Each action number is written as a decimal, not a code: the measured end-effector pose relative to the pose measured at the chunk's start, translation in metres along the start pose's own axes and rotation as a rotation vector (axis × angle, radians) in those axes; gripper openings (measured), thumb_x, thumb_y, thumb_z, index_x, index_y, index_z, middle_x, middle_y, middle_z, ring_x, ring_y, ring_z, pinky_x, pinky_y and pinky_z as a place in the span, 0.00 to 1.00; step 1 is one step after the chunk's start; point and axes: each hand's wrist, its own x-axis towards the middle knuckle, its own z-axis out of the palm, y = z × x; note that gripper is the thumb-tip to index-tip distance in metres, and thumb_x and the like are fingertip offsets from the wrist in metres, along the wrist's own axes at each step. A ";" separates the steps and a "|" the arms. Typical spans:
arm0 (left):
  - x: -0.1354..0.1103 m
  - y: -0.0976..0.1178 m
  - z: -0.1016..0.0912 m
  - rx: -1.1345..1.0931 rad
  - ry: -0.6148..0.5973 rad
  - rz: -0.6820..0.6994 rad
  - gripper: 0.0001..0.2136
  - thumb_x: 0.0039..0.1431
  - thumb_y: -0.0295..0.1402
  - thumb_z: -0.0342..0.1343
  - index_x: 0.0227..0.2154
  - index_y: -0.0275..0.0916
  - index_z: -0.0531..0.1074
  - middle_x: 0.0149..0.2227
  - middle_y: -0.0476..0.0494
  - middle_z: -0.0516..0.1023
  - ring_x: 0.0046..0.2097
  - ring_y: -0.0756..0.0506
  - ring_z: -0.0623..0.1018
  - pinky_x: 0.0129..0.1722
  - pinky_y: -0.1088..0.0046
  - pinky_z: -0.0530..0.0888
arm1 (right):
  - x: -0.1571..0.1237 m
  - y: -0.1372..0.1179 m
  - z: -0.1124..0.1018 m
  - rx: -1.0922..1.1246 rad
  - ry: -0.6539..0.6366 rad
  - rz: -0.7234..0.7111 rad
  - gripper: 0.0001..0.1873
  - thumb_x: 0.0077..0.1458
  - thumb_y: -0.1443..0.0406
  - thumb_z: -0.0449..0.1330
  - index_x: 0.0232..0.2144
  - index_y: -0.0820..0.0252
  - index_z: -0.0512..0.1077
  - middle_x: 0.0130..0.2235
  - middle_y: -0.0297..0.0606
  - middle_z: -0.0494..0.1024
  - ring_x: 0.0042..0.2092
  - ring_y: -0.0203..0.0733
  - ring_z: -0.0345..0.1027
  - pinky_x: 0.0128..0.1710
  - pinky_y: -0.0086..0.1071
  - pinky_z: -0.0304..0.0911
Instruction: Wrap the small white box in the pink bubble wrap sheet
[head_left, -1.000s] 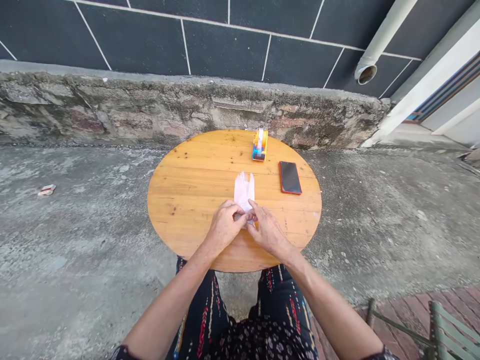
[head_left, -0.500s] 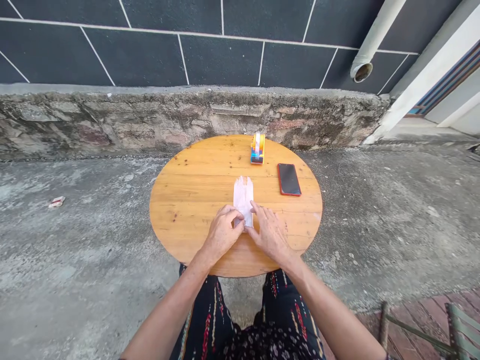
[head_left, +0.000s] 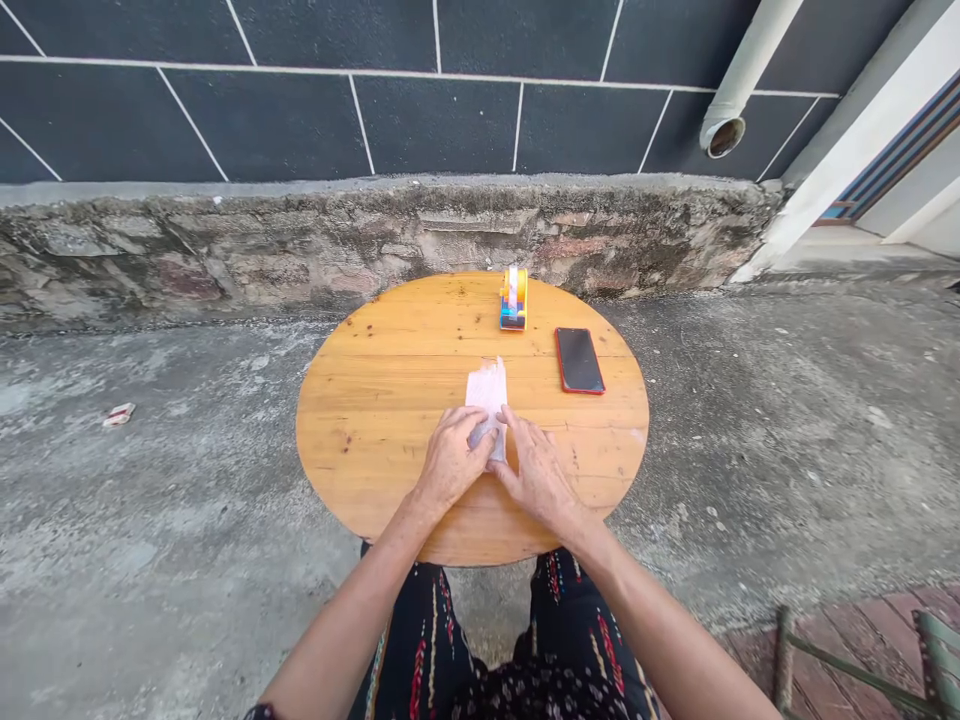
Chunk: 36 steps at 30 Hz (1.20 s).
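A thin, whitish plastic bag point(head_left: 487, 388), folded into a narrow strip, lies lengthwise on the round wooden table point(head_left: 375, 390). Two ragged, handle-like ends point away from me. At the strip's near left side is my left hand point(head_left: 452, 455), fingers bent, with its thumb over the plastic. My right hand point(head_left: 541, 468) holds the near right edge, its thumb at the near end and its index finger higher up the side. Both hands partly cover the lower half of the bag, and the exact fingertip contact is hard to see.
A yellow and blue tape dispenser point(head_left: 514, 300) stands near the table's far edge. To its right lies a phone point(head_left: 579, 360) in a red case. A stone ledge point(head_left: 300, 245) runs behind the table, and a metal chair frame point(head_left: 847, 670) shows at lower right.
The bag's far end looks flatter and wider, its right tip now sticking out further than the left. My hands have barely shifted at its near end. The view has tilted slightly.
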 end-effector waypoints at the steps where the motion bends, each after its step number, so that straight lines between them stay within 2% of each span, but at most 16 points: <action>1: 0.000 0.001 0.000 -0.005 -0.004 -0.004 0.08 0.58 0.30 0.54 0.39 0.38 0.74 0.44 0.43 0.77 0.47 0.43 0.73 0.50 0.63 0.71 | 0.000 0.000 0.000 0.004 -0.004 -0.008 0.35 0.56 0.65 0.56 0.64 0.64 0.51 0.58 0.51 0.68 0.58 0.53 0.61 0.55 0.50 0.58; 9: 0.001 0.006 0.000 0.011 -0.058 -0.041 0.09 0.57 0.30 0.55 0.41 0.37 0.74 0.45 0.42 0.77 0.49 0.41 0.72 0.50 0.62 0.70 | 0.005 0.002 -0.004 0.008 -0.059 -0.065 0.33 0.55 0.67 0.55 0.62 0.68 0.53 0.61 0.53 0.64 0.61 0.52 0.58 0.58 0.50 0.57; 14: 0.003 0.004 -0.003 -0.029 -0.091 -0.075 0.12 0.55 0.30 0.56 0.43 0.37 0.73 0.46 0.41 0.77 0.49 0.41 0.73 0.52 0.61 0.70 | 0.006 0.007 -0.003 0.039 -0.083 -0.094 0.34 0.56 0.65 0.55 0.64 0.64 0.51 0.60 0.52 0.66 0.61 0.51 0.59 0.58 0.51 0.57; 20: -0.001 0.002 -0.002 -0.053 -0.045 -0.134 0.20 0.54 0.32 0.57 0.51 0.38 0.68 0.49 0.38 0.75 0.51 0.40 0.73 0.51 0.60 0.71 | 0.008 0.007 -0.009 -0.025 -0.140 -0.125 0.32 0.59 0.62 0.55 0.63 0.65 0.54 0.59 0.53 0.67 0.61 0.51 0.59 0.58 0.50 0.56; 24: -0.008 0.001 -0.005 -0.081 -0.006 -0.059 0.19 0.55 0.30 0.56 0.51 0.39 0.68 0.52 0.39 0.73 0.54 0.41 0.72 0.54 0.60 0.70 | 0.008 0.006 -0.013 -0.058 -0.163 -0.147 0.30 0.60 0.61 0.54 0.62 0.66 0.55 0.60 0.54 0.66 0.61 0.51 0.59 0.58 0.50 0.56; 28: -0.025 -0.002 -0.018 -0.093 0.009 0.058 0.18 0.57 0.30 0.54 0.51 0.40 0.68 0.55 0.39 0.70 0.57 0.41 0.69 0.57 0.58 0.68 | 0.009 0.007 -0.014 -0.075 -0.174 -0.151 0.31 0.61 0.60 0.53 0.63 0.65 0.55 0.60 0.53 0.66 0.62 0.51 0.58 0.58 0.51 0.55; 32: -0.041 -0.009 -0.031 -0.049 -0.103 0.183 0.24 0.54 0.30 0.56 0.55 0.40 0.65 0.59 0.38 0.65 0.59 0.38 0.66 0.58 0.55 0.67 | 0.010 0.008 -0.013 -0.069 -0.185 -0.167 0.31 0.60 0.60 0.55 0.62 0.66 0.55 0.60 0.53 0.66 0.62 0.51 0.58 0.59 0.50 0.55; 36: -0.047 -0.015 -0.032 0.010 -0.201 0.216 0.29 0.53 0.30 0.57 0.59 0.41 0.60 0.62 0.36 0.61 0.62 0.37 0.63 0.59 0.54 0.66 | 0.011 0.010 -0.011 -0.070 -0.184 -0.172 0.31 0.60 0.59 0.55 0.62 0.66 0.56 0.59 0.54 0.68 0.61 0.51 0.59 0.58 0.51 0.56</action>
